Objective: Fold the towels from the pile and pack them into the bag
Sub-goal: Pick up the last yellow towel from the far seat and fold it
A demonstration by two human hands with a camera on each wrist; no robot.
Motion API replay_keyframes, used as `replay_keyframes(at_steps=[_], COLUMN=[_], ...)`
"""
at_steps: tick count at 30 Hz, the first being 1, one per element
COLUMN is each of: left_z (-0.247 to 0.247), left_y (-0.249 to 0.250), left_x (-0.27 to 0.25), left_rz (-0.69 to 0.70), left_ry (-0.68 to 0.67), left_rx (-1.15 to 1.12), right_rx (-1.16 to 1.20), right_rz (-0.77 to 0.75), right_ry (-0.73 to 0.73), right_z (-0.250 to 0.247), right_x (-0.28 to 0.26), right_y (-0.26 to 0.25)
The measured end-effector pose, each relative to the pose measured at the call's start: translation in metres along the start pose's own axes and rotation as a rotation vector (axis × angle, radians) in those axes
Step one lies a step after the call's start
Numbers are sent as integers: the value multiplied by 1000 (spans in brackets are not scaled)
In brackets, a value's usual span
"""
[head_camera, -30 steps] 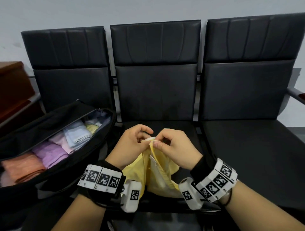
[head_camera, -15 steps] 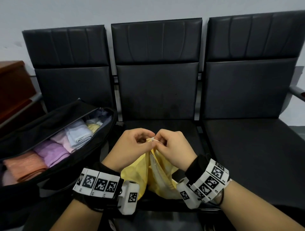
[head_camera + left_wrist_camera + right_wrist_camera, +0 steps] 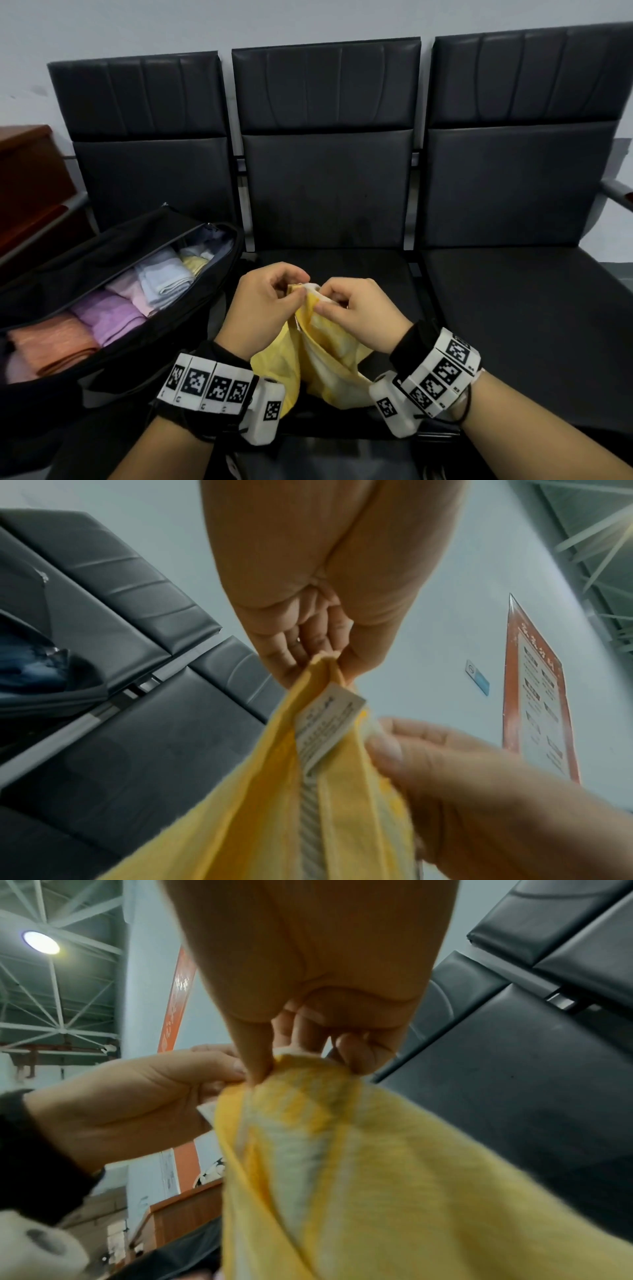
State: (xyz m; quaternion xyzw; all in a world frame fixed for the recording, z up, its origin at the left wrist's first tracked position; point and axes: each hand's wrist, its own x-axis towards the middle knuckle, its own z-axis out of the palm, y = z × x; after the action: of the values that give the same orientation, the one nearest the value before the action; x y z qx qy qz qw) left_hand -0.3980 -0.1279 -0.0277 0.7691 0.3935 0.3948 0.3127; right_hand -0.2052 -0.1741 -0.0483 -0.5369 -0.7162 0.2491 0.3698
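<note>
Over the last second the 2 hands have barely shifted: they stay bunched together above the front of the middle seat [image 3: 339,274], working at the top edge of the yellow towel [image 3: 325,363], so the fold has not really begun, I'd say. The left hand [image 3: 263,305] pinches a corner between thumb and curled fingers; the right hand [image 3: 359,308] pinches the edge just beside it, the white care label [image 3: 325,723] hanging between them. The cloth hangs slack below both grips, in front of that seat. Left of the seat, the open black bag [image 3: 113,246] already holds several folded towels
</note>
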Motion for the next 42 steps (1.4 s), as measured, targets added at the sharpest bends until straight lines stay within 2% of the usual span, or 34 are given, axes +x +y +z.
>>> replay_keyframes(at_steps=[4,9,11,14,17,21,28,32,36,40,42], left_z=[-15,-39,-50,-66,-73,-86,-109,-110,-111,-115,-117], left_y=[0,7,10,13,12,5,-13,-11,-7,-5,-3], left_x=[7,14,15,17,18,18,30,35,35,29,24], left_rz=[23,85,125,148,139,120,43,38,17,11,23], left_ry=[153,378,451,504,521,560,599,597,594,616,624], left_rx=[10,11,33,63,104,136,243,271,291,287,288], right_rx=[-150,-388,-459,-593,-703,-725,-329,-236,-215,-208,-145], right_rz=[45,132,110,-11,-128,-181,-155,-154,-184,-162,-95], right_ry=[-200,-299,-329,-337,-307,-206,304,523,553,437,396], right_z=[-7,-6,-8,-13,-22,-48,-112,-132,-138,-138,-138], right_x=[-7,-22,-27,-32,-30,-22,3,15,15,6,-1], right_y=[26,67,77,81,77,65,35,15,1,-8,-13])
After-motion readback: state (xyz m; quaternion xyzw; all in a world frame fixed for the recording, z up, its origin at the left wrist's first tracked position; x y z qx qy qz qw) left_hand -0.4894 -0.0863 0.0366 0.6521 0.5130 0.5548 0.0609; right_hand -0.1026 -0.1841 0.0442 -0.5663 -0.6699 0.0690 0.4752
